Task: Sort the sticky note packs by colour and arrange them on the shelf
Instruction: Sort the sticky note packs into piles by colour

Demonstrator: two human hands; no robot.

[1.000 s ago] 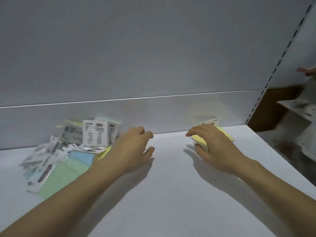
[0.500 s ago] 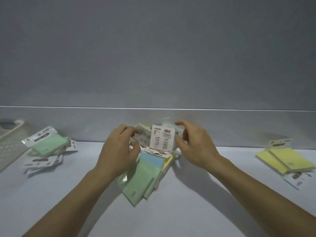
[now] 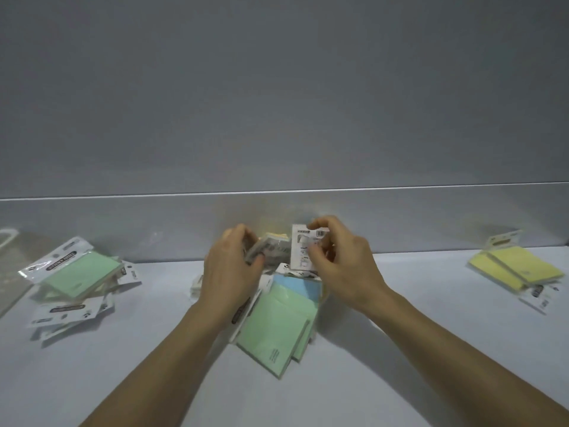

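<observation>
A mixed pile of sticky note packs (image 3: 277, 328) lies in the middle of the white shelf (image 3: 400, 349), with green packs in front and a blue pack (image 3: 300, 285) behind them. My left hand (image 3: 229, 272) grips a tilted pack with a yellow edge (image 3: 271, 246) at the back of the pile. My right hand (image 3: 341, 263) pinches an upright pack showing its white printed back (image 3: 303, 251). A stack of green packs (image 3: 78, 275) sits at the left. Yellow packs (image 3: 517, 266) lie at the right.
The grey back panel (image 3: 277, 103) rises right behind the piles. A pale basket edge (image 3: 7, 241) shows at the far left. Bare shelf surface lies between the piles and in front of them.
The view swung left from the yellow packs to the mixed pile. Both hands moved onto that pile and each has lifted a pack from its back.
</observation>
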